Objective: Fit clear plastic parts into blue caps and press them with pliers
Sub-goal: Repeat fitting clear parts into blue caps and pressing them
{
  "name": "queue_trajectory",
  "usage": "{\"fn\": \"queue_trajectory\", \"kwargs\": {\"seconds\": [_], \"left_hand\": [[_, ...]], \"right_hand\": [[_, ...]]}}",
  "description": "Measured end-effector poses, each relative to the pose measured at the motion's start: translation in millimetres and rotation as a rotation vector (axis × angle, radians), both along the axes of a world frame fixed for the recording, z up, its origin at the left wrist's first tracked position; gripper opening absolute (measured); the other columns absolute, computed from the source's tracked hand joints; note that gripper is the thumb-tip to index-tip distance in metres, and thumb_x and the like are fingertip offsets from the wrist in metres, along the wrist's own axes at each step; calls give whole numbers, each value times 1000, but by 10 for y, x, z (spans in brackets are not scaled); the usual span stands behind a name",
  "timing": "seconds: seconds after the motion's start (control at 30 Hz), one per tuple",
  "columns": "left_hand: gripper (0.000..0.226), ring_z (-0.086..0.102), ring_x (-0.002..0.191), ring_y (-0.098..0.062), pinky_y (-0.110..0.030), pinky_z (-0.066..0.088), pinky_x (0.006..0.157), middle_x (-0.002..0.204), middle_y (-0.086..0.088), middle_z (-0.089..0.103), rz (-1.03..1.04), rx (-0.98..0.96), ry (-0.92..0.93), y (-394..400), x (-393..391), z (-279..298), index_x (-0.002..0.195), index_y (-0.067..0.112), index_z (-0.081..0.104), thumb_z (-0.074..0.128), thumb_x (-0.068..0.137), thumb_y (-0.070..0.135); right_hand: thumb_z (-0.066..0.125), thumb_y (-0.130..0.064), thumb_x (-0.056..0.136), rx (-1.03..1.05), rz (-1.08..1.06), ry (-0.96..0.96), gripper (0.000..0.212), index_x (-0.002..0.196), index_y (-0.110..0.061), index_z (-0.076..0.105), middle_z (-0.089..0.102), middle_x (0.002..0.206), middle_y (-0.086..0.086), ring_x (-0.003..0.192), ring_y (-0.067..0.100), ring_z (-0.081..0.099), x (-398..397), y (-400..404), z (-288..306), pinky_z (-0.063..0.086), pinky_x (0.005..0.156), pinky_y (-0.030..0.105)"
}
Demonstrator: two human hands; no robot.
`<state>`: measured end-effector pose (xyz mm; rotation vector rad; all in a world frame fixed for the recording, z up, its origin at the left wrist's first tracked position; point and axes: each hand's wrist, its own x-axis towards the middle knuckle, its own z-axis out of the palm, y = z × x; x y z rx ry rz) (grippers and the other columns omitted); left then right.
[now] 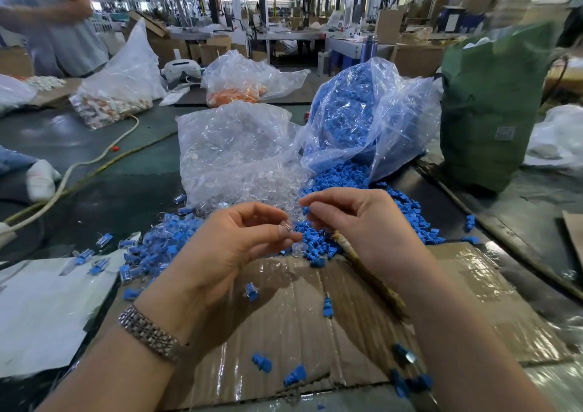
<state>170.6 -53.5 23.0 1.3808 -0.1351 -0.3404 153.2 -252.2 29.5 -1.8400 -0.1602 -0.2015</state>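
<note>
- The left hand point(233, 238) is raised over the work area, palm turned partly up, fingers curled, and pinches a small clear plastic part point(285, 226) between thumb and fingertips.
- A metal watch band point(148, 332) circles the left wrist.
- The right hand point(356, 222) is just beside the left, fingers curled inward, and its fingertips pinch a small blue cap point(305, 211), only a sliver of which shows.
- The right hand also has a worn, tan-wrapped handle point(372, 279) tucked under its palm; it runs down along the forearm. Whether this is the pliers cannot be told, as the head of the tool is hidden.
- The clear part and the blue cap are near each other but apart, held above the loose pile of blue caps point(318, 241).
- That pile spills from an open clear bag of blue caps point(362, 115) lying on its side on the right.
- Beside it, on the left, lies a clear bag of clear parts point(233, 146), with some clear parts spilt at its mouth.
- To the left of the hands is a heap of blue caps with clear parts in them point(148, 250).
- A flattened, tape-covered sheet of cardboard point(315, 310) lies under the forearms, with a few blue caps scattered on it.
- A white sheet point(47, 310) lies to the left of the cardboard.
- Farther back sit a bag of orange pieces point(239, 89), another clear bag point(120, 83) and a tall green sack point(492, 105).
- A white cable point(82, 162) runs across the dark floor at left.
- Another person point(50, 17) stands at the top left.
</note>
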Motion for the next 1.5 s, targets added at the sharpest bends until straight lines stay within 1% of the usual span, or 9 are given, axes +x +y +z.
{"fn": "queue_trajectory", "kwargs": {"seconds": [0.1,0.27,0.47,0.57,0.7,1.17,1.33,1.4,1.5], "left_hand": [[33,75,92,-32,-28,62,73,97,-24,74,3,-159,74,4,17,-8,102,-5,66,73,69,-2],[24,73,92,-28,-35,62,83,98,-19,75,-18,48,-60,5,-5,8,93,10,78,74,69,12],[31,70,95,-30,-43,57,93,99,-16,73,-45,38,-51,29,-1,17,103,4,71,75,72,8],[25,70,91,-23,-35,59,86,97,-14,74,-76,14,-52,36,-2,31,98,9,78,74,73,10],[23,74,88,-24,-27,61,73,100,-19,75,-121,-78,-43,20,-26,44,98,10,79,72,76,12],[18,76,90,-30,-28,61,73,96,-20,76,-50,18,-119,6,-52,67,89,10,79,72,73,9],[22,75,91,-31,-30,61,73,101,-22,75,-61,-31,-79,23,-42,78,93,4,77,72,72,8],[25,75,89,-32,-31,62,73,102,-24,74,-38,-63,-57,28,-36,75,96,-1,74,71,72,6],[30,75,86,-32,-31,62,73,101,-26,74,-3,-105,-55,25,-19,61,101,-5,68,70,73,3]], "right_hand": [[70,-9,93,9,29,-38,11,94,-17,78,76,79,3,77,14,73,-10,17,8,59,82,27],[73,-12,91,-26,10,-128,8,88,-20,74,74,77,-3,73,9,70,-31,-8,37,53,73,18],[72,-16,93,-239,59,-176,7,91,-22,72,72,79,-7,77,9,67,-61,37,17,55,80,31],[72,-16,93,-289,65,-226,5,93,-20,71,71,80,-6,79,10,67,-75,55,7,54,80,31],[72,-13,92,-332,43,-310,6,94,-18,72,70,81,-9,80,9,65,-89,65,16,53,77,26],[70,-14,94,-476,28,-411,7,95,-20,70,64,87,-12,82,8,62,-115,88,34,52,75,32],[69,-31,94,-359,-51,-259,9,102,-28,66,67,86,-16,85,1,64,-100,-3,78,47,76,14],[65,-44,93,-495,-222,-133,20,103,-28,60,64,95,-15,90,4,61,-61,-139,70,48,80,23],[66,-66,83,-949,-273,347,56,115,-22,53,54,118,0,114,23,53,-45,-266,12,46,98,44]]}}
